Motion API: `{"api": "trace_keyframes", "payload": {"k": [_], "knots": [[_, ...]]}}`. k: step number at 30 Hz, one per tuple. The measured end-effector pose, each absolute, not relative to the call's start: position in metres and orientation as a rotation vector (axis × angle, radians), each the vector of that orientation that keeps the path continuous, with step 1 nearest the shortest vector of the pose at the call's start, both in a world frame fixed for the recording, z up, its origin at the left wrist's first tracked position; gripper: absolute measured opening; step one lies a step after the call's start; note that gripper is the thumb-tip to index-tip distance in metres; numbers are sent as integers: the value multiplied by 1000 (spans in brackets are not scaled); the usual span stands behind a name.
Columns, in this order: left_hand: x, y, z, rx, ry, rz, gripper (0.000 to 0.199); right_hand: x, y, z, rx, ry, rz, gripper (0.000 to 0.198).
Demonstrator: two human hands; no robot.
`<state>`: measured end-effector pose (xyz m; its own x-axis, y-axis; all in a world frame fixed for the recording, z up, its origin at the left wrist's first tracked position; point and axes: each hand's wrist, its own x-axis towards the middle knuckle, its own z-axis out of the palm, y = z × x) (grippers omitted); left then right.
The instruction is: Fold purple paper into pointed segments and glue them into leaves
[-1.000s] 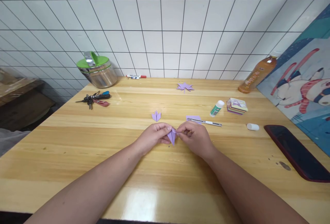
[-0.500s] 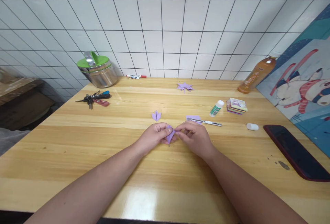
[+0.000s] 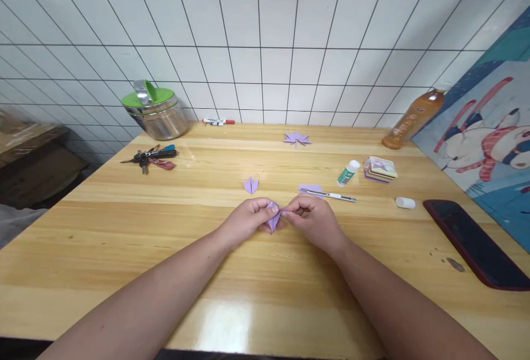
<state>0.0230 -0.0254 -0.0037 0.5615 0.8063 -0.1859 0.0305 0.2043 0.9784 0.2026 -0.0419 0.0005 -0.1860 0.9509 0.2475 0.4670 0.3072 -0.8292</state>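
Observation:
A small piece of folded purple paper (image 3: 273, 222) is pinched in my left hand (image 3: 247, 219), thumb on top and fingers beneath. My right hand (image 3: 313, 219) grips the right edge of the same paper between thumb and index finger. Just beyond my left hand lies another folded purple piece (image 3: 250, 185), pointed like leaf lobes. A flat purple paper (image 3: 309, 189) rests behind my right hand, with a silver utility knife (image 3: 329, 195) lying across it. Farther back sits a leaf-shaped purple paper figure (image 3: 297, 138) with several points.
To the right stand a glue stick (image 3: 348, 173), a stack of coloured paper (image 3: 380, 169), a white cap (image 3: 405, 202), a phone (image 3: 476, 244) and a tea bottle (image 3: 414, 117). Keys (image 3: 151, 155), a metal pot (image 3: 159, 114) and a marker (image 3: 218, 122) are at the back left.
Both hands stay nearly in place on the folded paper. The paper has turned slightly, showing more of its centre crease, and my right fingers have shifted a little at its edge.

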Motion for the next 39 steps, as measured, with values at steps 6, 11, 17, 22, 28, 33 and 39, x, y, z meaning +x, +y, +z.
{"api": "trace_keyframes", "payload": {"k": [6,11,17,22,28,33,39], "knots": [[25,-26,-5,1251,869,669,36,199,-44,-1,-1289,-1743,846,10],[27,-26,-4,1208,915,780,33,201,-48,3,-1205,-1829,709,25],[28,-27,-1,1171,940,752,32,208,-51,5,-1077,-2113,452,36],[27,-26,-2,1174,938,755,33,211,-45,0,-1105,-2079,416,16],[27,-25,-4,1195,951,753,32,208,-43,0,-1163,-2075,461,10],[28,-27,-4,1319,891,741,32,206,-44,1,-1167,-2135,408,9],[29,-27,-13,1409,893,723,31,207,-44,-1,-1237,-2147,294,10]]}}
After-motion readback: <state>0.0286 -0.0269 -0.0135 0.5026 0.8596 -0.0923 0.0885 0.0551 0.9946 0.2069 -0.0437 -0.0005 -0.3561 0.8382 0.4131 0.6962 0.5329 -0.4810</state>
